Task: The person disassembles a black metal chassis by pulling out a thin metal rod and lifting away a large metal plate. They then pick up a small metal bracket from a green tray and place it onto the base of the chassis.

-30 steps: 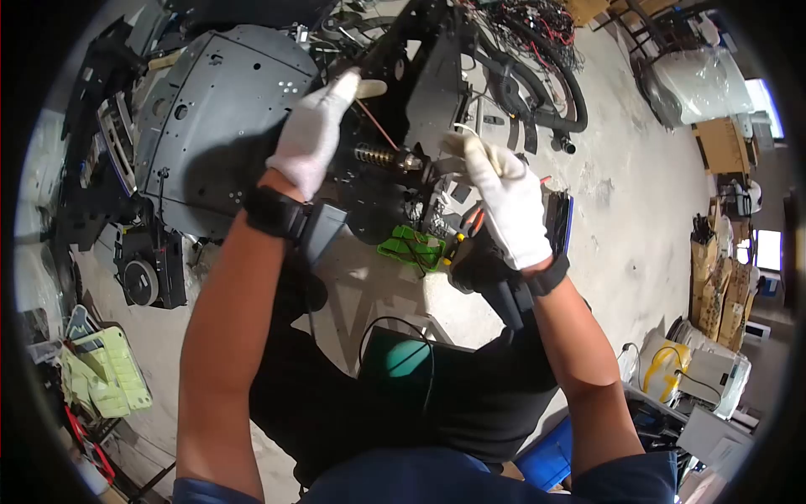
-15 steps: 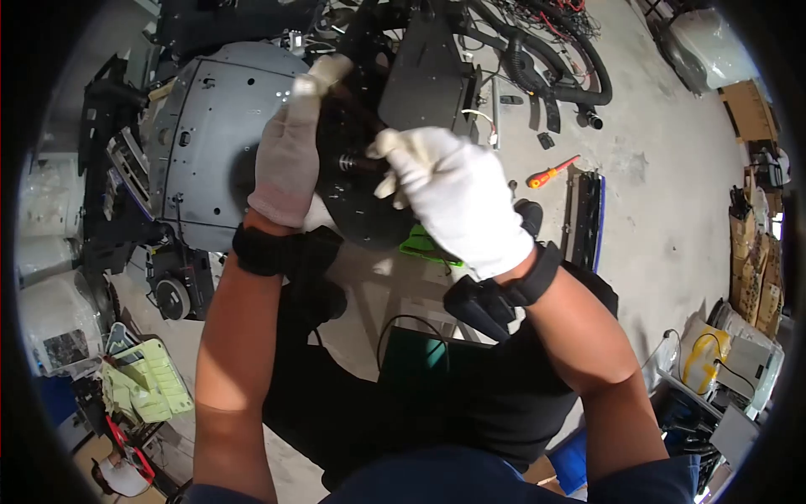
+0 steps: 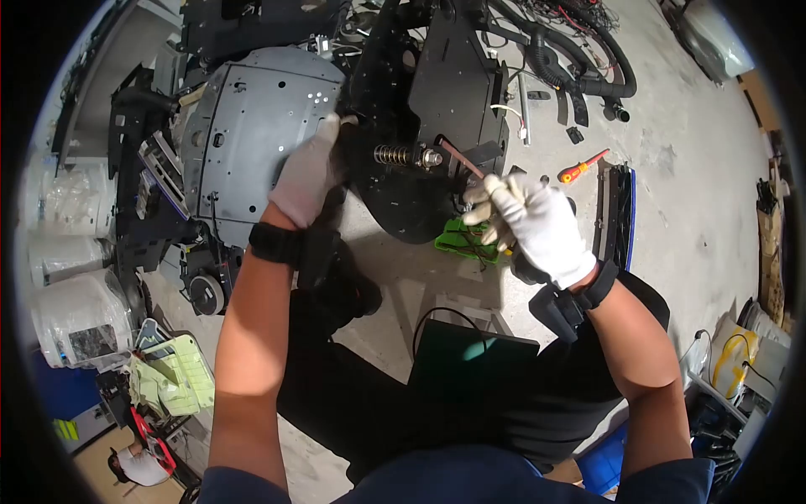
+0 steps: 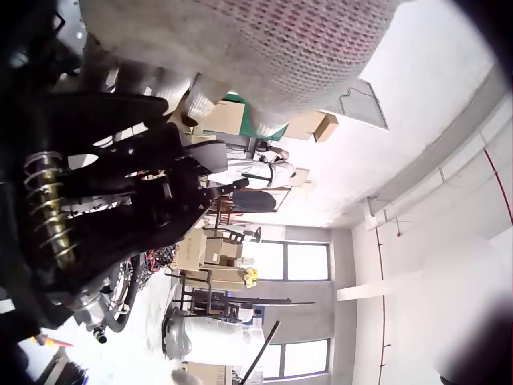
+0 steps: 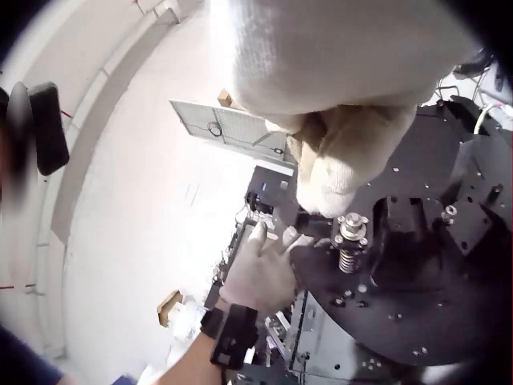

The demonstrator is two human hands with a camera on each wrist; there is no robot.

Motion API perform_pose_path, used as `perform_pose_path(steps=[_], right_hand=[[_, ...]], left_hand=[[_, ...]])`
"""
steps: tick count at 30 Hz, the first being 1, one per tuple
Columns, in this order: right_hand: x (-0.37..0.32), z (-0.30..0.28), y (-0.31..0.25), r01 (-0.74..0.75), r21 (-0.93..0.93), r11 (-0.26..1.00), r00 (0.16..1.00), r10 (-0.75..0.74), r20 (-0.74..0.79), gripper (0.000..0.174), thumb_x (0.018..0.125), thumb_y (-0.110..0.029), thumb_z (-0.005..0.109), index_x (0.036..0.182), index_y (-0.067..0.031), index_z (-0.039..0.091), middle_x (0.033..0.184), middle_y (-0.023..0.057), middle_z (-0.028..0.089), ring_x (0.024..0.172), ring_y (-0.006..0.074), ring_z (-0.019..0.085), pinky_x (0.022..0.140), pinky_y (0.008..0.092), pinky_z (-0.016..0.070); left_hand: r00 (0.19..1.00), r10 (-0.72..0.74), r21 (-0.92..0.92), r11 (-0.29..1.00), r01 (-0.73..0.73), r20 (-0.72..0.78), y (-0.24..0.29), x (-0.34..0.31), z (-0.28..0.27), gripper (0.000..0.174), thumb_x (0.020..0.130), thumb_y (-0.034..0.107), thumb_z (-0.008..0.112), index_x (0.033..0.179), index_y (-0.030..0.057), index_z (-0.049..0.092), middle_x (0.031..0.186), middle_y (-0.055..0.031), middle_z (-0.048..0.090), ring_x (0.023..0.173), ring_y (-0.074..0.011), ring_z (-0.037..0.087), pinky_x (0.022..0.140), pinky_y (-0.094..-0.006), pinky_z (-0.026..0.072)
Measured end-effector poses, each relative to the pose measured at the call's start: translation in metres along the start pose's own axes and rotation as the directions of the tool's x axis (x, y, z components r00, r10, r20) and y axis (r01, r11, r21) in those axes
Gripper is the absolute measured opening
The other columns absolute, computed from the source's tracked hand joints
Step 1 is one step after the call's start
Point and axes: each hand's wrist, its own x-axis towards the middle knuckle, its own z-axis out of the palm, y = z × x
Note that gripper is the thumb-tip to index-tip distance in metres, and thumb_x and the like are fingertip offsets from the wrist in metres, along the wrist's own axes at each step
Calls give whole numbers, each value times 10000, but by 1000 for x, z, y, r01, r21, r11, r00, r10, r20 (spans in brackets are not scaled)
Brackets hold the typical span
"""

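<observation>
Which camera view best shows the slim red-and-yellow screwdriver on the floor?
The head view, because the screwdriver shows whole, handle and shaft. The left wrist view shows it small, at lower left; the right wrist view doesn't show it.

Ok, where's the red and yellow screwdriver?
In the head view, the screwdriver lies on the floor, right of centre, beyond the right hand and near the upper end of the long blue-edged strip.

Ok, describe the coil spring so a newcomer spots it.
In the head view, find the large grey panel, then the black assembly to its right. On that assembly, right of the gloved left hand, lies the coil spring, its bright rings standing out against black plates.
</observation>
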Motion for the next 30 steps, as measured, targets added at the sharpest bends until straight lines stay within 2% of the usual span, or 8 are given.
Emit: perform_pose_path(steps=[5,8,13,15,23,25,27,30], right_hand=[[6,3,14,30,-268,963,998,-12,69,343,979,-325,490,879,-21,616,661,45,675,543,75,610,506,222,479],[9,-2,2,-11,-247,969,1000,9,-8,332,980,-306,489,860,-22,614,643,50,671,522,81,608,490,226,467],[10,-6,-9,-24,-314,949,998,4,-66,338,975,-313,498,846,-25,619,635,57,672,518,80,606,483,218,457],[8,-8,-9,-11,-354,935,997,-15,-70,338,974,-312,502,845,-23,619,636,59,672,516,81,605,482,220,456],[2,-20,-12,47,-367,929,990,-93,-110,342,971,-309,506,850,-2,597,649,67,677,515,91,608,492,241,469],[5,-26,-14,50,-334,941,989,-94,-116,350,974,-316,500,849,-2,592,662,68,680,515,87,606,487,225,467],[10,-33,-12,52,-74,996,993,-60,-103,359,978,-324,490,851,-5,594,679,74,683,517,84,605,479,208,465],[15,-48,-14,149,117,982,987,-140,-78,370,988,-329,463,874,-9,608,711,96,685,538,102,616,497,207,475]], left_hand=[[999,-34,209,977,38,-21,-19,-25,-15,459,979,301,461,1299,-28,452,1218,-103,567,1099,-234,563,967,-371,434],[999,-26,300,953,32,-26,-21,-29,-14,505,942,234,534,1308,-97,425,1220,-143,556,1086,-210,568,963,-304,450],[998,-40,391,919,56,-49,-13,-22,-7,489,937,234,539,1296,-85,445,1176,-119,574,1053,-196,577,946,-296,452],[999,-26,377,926,31,-20,-16,-17,-9,398,939,253,517,1215,-34,516,1090,-98,604,952,-198,603,860,-314,485],[996,-7,469,882,49,-91,-14,-14,0,437,925,261,552,1231,-49,516,1082,-83,605,964,-164,589,873,-284,458],[998,-6,489,872,40,-70,-12,-11,1,432,923,262,553,1225,-46,521,1067,-83,608,955,-163,590,859,-288,462],[995,0,462,886,47,-102,-9,-13,5,427,919,267,557,1214,-40,532,1052,-84,613,932,-162,592,834,-294,468],[992,-13,543,836,82,-129,-5,-9,5,416,915,268,556,1224,-8,511,1073,-85,610,939,-184,604,817,-309,485]])
